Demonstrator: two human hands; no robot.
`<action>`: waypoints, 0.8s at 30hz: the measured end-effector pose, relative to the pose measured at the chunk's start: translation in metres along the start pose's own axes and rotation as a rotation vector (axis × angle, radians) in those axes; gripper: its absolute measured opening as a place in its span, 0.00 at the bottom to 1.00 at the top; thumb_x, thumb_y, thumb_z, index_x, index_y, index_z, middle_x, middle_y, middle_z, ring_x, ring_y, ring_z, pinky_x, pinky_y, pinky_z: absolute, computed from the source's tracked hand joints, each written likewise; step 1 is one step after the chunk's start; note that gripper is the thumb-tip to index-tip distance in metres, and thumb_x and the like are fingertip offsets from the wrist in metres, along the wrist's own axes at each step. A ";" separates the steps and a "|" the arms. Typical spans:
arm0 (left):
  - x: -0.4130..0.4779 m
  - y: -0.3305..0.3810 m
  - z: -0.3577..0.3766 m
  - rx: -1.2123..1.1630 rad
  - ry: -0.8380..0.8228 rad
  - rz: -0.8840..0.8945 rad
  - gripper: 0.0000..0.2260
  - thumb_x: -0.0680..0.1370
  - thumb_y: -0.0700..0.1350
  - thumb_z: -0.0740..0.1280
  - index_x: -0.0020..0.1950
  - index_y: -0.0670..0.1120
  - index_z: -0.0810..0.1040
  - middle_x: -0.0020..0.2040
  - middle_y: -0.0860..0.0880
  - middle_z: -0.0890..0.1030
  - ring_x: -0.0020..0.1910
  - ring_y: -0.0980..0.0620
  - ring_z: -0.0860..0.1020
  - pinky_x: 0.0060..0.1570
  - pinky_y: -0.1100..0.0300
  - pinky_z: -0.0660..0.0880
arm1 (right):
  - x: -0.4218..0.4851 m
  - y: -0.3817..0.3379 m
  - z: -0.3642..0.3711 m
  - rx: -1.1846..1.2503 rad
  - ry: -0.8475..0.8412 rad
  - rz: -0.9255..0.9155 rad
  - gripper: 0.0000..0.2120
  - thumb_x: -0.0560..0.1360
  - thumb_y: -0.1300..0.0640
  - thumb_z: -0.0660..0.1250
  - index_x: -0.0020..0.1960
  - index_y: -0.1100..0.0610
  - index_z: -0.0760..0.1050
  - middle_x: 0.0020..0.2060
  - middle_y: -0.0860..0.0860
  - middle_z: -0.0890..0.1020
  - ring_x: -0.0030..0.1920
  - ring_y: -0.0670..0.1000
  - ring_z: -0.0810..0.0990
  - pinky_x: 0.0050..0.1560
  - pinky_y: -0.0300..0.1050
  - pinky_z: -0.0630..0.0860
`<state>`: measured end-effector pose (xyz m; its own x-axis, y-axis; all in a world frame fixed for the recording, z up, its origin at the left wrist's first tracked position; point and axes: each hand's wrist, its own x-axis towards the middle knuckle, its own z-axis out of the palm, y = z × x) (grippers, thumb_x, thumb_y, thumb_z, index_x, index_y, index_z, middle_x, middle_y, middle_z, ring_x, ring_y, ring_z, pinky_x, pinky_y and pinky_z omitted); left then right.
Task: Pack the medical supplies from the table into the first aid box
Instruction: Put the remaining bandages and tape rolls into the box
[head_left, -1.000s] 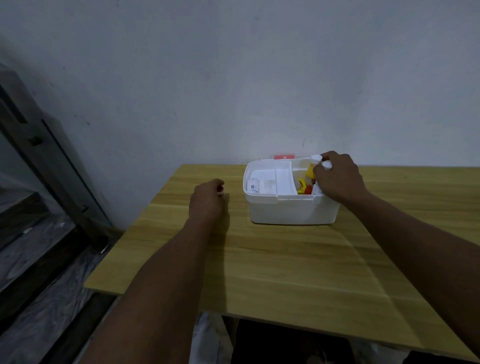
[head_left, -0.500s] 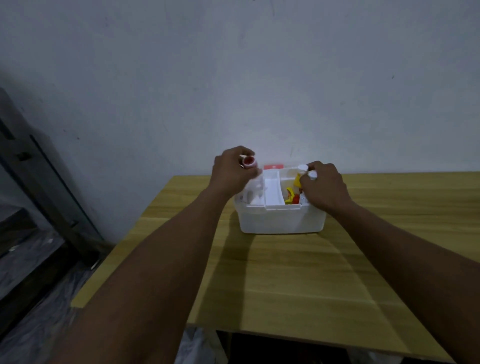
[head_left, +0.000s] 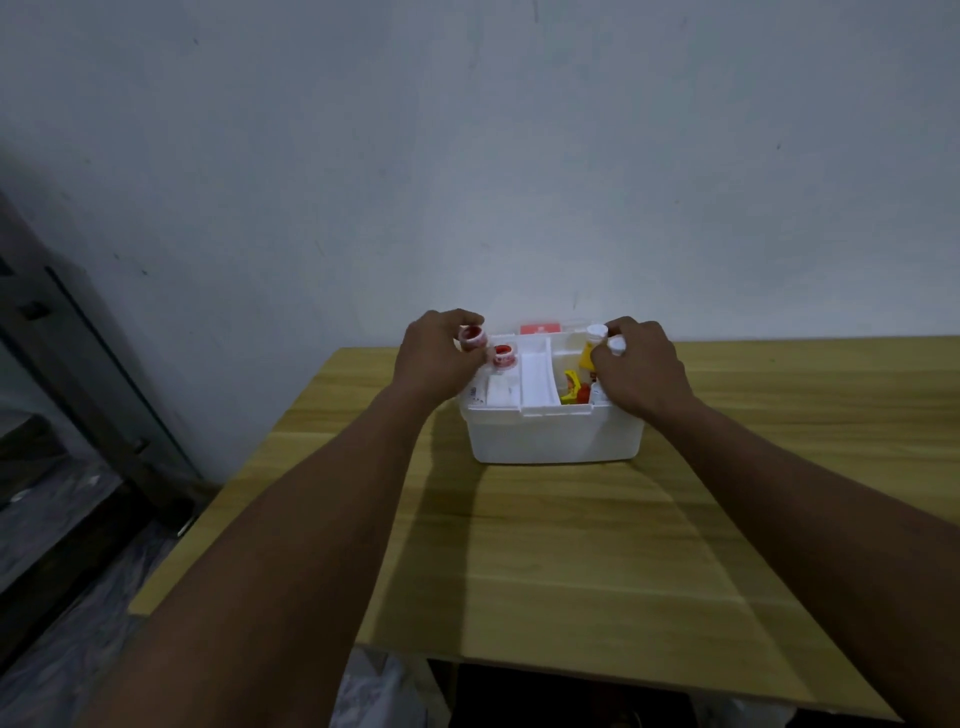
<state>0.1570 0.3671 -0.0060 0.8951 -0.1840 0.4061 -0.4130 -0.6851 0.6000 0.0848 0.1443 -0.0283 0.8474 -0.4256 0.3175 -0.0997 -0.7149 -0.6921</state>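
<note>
first aid box (head_left: 553, 431), white plastic and open at the top, sits on the wooden table (head_left: 571, 545) near its far edge, close to the grey wall (head_left: 467, 156). both of the person's forearms reach in from the near side, one to each end of the box. the left hand (head_left: 434, 361) is over the box's left end, its fingers curled round a small red-capped container (head_left: 472, 336) held just above the rim. a second red-capped container (head_left: 503, 356) shows right beside the fingertips, over the left compartment, and i cannot tell whether the hand holds that one too. below them in the left compartment lie white packets (head_left: 497, 389). a white insert tray (head_left: 537, 376) spans the middle of the box. the right hand (head_left: 641, 369) is at the box's right end, fingers curled round a white-capped bottle (head_left: 616, 344) whose cap pokes up by the knuckles. another white cap (head_left: 597, 331), on a yellow body, stands just beside it at the fingertips. in the right compartment, next to that hand, sit a yellow item (head_left: 570, 383) and something red (head_left: 583, 391), too small to make out. a red label (head_left: 541, 328) shows just behind the box's far rim. at the far left a dark frame (head_left: 104, 389) stands by the wall.
</note>
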 end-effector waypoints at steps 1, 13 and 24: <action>-0.003 -0.003 -0.004 0.011 -0.031 0.000 0.20 0.73 0.45 0.76 0.65 0.50 0.82 0.61 0.47 0.82 0.59 0.49 0.79 0.54 0.59 0.72 | 0.000 0.000 0.000 -0.004 -0.001 -0.001 0.17 0.77 0.50 0.62 0.65 0.53 0.74 0.63 0.57 0.74 0.58 0.58 0.77 0.50 0.45 0.68; -0.009 0.000 0.005 -0.044 -0.069 -0.012 0.22 0.70 0.51 0.79 0.62 0.49 0.83 0.55 0.51 0.85 0.51 0.54 0.80 0.51 0.59 0.77 | 0.001 0.002 0.000 0.003 -0.004 0.002 0.18 0.77 0.50 0.62 0.64 0.53 0.75 0.62 0.57 0.75 0.57 0.58 0.78 0.50 0.46 0.70; -0.012 -0.001 -0.006 0.052 -0.070 -0.043 0.20 0.73 0.55 0.75 0.63 0.47 0.83 0.61 0.47 0.81 0.58 0.47 0.79 0.58 0.50 0.79 | 0.004 0.002 0.001 -0.013 -0.017 0.001 0.18 0.76 0.49 0.62 0.64 0.53 0.74 0.62 0.56 0.75 0.55 0.56 0.77 0.52 0.48 0.72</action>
<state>0.1458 0.3738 -0.0069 0.9222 -0.2014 0.3301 -0.3663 -0.7286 0.5788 0.0885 0.1416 -0.0288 0.8561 -0.4167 0.3058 -0.1073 -0.7220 -0.6835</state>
